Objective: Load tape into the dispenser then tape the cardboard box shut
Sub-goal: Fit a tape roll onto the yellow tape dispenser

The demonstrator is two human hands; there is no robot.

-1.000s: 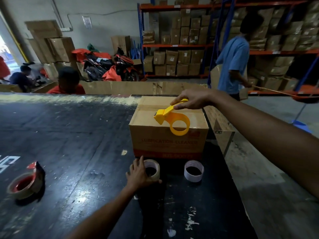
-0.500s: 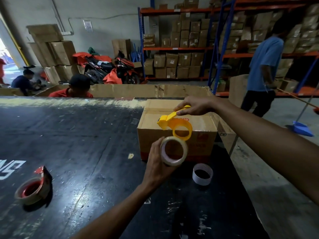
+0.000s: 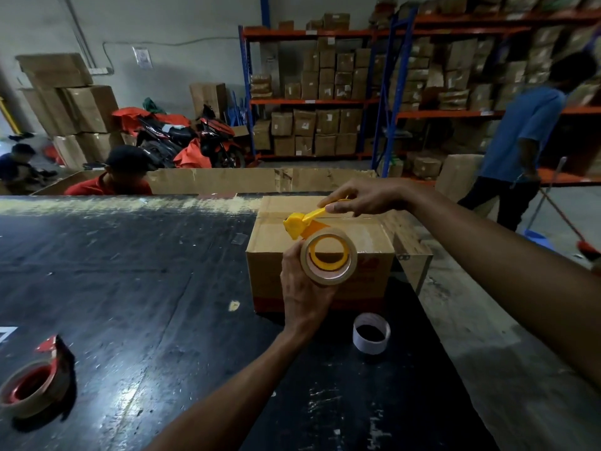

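A brown cardboard box stands on the black table, its top flaps closed. My right hand pinches the handle of a yellow tape dispenser above the box top. My left hand grips a roll of clear-brown tape and holds it against the dispenser's yellow ring, which shows through the roll's core. The roll covers most of that ring, so I cannot tell whether it is fully seated.
An empty white tape core stands on the table in front of the box. A red dispenser with a tape roll lies at the near left. The table's right edge drops to the floor. A person in blue stands by the shelves.
My left hand picked the tape roll up from the table and raised it onto the dispenser's ring. My right hand kept the dispenser over the box.
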